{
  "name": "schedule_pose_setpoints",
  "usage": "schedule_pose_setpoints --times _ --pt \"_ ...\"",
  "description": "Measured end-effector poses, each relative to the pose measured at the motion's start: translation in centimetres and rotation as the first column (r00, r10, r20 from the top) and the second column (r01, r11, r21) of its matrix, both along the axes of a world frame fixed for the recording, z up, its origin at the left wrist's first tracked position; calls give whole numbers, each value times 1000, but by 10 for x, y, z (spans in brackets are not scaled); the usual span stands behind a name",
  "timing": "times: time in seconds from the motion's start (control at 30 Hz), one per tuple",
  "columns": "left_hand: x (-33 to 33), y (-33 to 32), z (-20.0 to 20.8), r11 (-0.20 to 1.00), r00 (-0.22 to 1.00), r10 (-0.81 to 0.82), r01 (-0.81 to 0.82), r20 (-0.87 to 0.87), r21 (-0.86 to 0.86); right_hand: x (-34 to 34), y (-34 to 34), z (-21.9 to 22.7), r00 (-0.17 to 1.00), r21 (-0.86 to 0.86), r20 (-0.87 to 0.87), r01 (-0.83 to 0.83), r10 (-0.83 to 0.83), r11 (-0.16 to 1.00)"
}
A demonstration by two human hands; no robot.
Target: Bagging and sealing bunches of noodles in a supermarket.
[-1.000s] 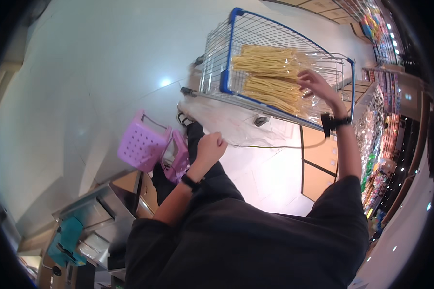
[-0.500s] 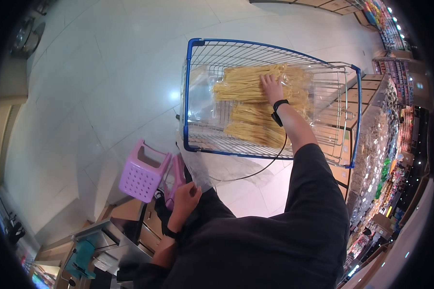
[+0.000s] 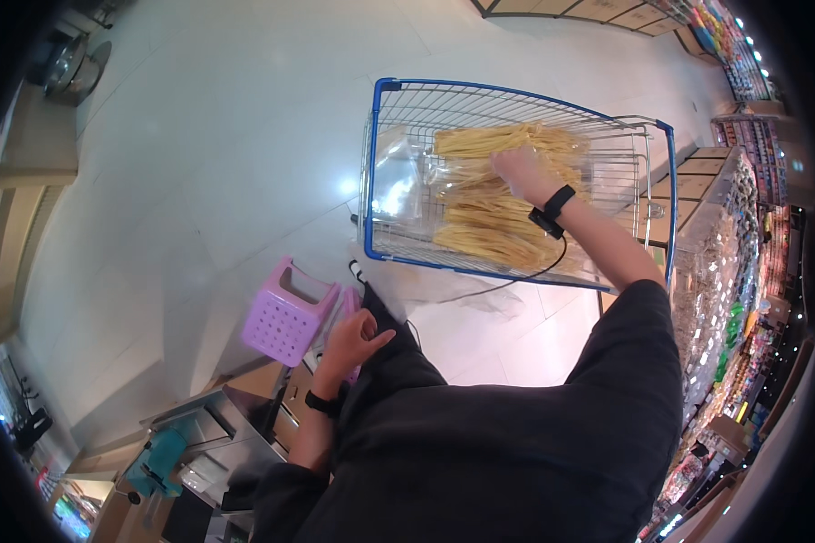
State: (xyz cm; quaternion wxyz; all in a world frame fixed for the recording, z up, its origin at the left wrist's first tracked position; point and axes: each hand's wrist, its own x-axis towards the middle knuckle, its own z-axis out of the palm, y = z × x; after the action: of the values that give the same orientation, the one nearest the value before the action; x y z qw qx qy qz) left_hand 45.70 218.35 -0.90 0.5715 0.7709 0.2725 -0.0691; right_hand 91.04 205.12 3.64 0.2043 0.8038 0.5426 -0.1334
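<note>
One cart stands under the right hand. Noodle packs lie below that hand; their number cannot be told. One purple basket sits just left of the left hand. Two hands, each wearing one wristband.

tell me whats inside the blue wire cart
Clear bags of long yellow strips fill the blue wire cart; the right hand rests on top. What lies beneath the bags is covered.

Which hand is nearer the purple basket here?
Left. The left hand sits right beside the purple basket; the right hand is far off, in the cart on yellow bundles.
</note>
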Motion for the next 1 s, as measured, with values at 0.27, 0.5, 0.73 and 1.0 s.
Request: schedule_pose_setpoints --times 0.27,0.5,0.73,1.0 --pt "45 35 139 872 832 -90 -200 547 447 -137 42 212 826 -19 437 -386 355 922" --pt "7 35 213 576 664 -203 -514 720 636 -320 61 345 838 143 309 -508 449 849" --pt "-122 73 165 769 488 69 -582 870 265 -460 80 369 388 544 440 -833 810 103" --pt "-218 53 186 670 467 283 -721 838 175 -481 64 250 320 726 -676 439 663 529"
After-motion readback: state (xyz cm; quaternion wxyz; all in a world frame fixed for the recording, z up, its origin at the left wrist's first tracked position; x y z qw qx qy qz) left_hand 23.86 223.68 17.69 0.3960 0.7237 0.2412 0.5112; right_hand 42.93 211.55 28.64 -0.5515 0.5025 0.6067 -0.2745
